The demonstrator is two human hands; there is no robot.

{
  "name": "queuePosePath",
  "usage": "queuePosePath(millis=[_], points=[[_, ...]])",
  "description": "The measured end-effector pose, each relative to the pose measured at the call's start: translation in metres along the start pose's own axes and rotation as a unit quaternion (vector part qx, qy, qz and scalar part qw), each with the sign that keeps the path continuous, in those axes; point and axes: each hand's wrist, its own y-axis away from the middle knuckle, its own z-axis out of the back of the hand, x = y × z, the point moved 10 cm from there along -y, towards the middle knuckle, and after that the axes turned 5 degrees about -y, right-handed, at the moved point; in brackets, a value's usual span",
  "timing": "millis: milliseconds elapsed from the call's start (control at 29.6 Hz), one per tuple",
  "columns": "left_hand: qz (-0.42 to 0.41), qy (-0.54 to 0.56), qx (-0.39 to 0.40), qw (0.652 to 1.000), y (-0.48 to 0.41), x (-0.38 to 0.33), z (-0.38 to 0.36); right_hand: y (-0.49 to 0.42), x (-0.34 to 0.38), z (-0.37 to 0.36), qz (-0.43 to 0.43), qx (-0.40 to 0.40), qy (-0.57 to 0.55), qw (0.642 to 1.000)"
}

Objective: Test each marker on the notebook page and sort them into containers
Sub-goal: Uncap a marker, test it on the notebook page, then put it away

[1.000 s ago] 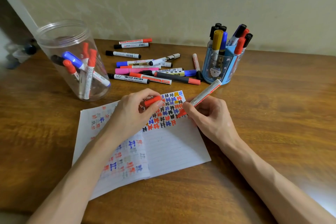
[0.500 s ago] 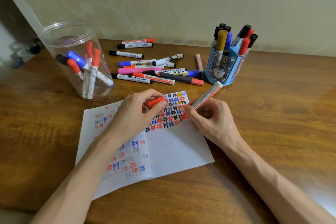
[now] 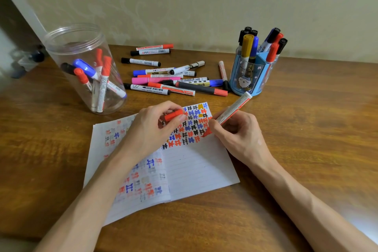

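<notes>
**Red marker at the page, cap in the other hand**

Head view. An open notebook (image 3: pixel 194 170) lies on the wooden tabletop (image 3: pixel 317 129), turned at a slant. Both hands are over its far half, apart from each other.

The right hand (image 3: pixel 239 135) pinches a marker (image 3: pixel 233 111) with a white barrel and red print. The barrel slants up and away toward the right. Its red tip touches the right page at the edge of a dense block of marks (image 3: pixel 190 125) in red, blue, black and some yellow.

The left hand (image 3: pixel 151 127) holds the red cap (image 3: pixel 173 115) between thumb and fingertips, just above the same block of marks. The left page carries fainter, scattered marks in the same colours.

A clear plastic jar (image 3: pixel 86 67) with no lid stands at the far left of the tabletop. It holds several markers with red, blue and black caps, leaning against its wall.

At the far right, near the marker's back end, stands a blue holder (image 3: pixel 248 75) with a cartoon figure on its front. Markers capped in yellow, blue, black and red stand upright in it.

Between the jar and the holder, loose markers (image 3: pixel 169 80) lie on the tabletop beyond the notebook, some crossing one another. Among them are a pink one and others in red, blue and black. A pale wall (image 3: pixel 184 2) rises behind the tabletop.
</notes>
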Motion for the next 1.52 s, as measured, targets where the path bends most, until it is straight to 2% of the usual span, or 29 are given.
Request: queuePosePath(millis=[135,270,472,843,1012,1215,1518], points=[[-0.006,0.001,-0.001,1.0,-0.001,-0.003,0.0,0.001,0.003,-0.005,0.01,0.019,0.014,1.0],[-0.006,0.001,-0.003,1.0,0.0,-0.002,0.001,0.001,0.003,-0.001,0.017,0.001,0.025,1.0],[-0.005,-0.002,-0.002,1.0,0.0,-0.002,0.0,0.0,0.0,0.002,0.009,-0.007,-0.012,1.0],[-0.007,-0.009,-0.006,1.0,0.0,-0.002,0.0,0.001,0.001,-0.007,0.0,0.036,0.019,0.999],[-0.004,-0.006,-0.002,1.0,0.001,-0.001,0.0,0.0,-0.005,0.001,-0.013,0.0,-0.006,1.0],[-0.006,0.001,0.001,1.0,0.0,-0.003,0.0,0.0,-0.002,0.003,-0.013,-0.004,0.003,1.0],[-0.009,0.002,0.004,1.0,0.001,-0.004,-0.001,0.003,0.005,-0.006,-0.007,0.034,0.043,0.998]])
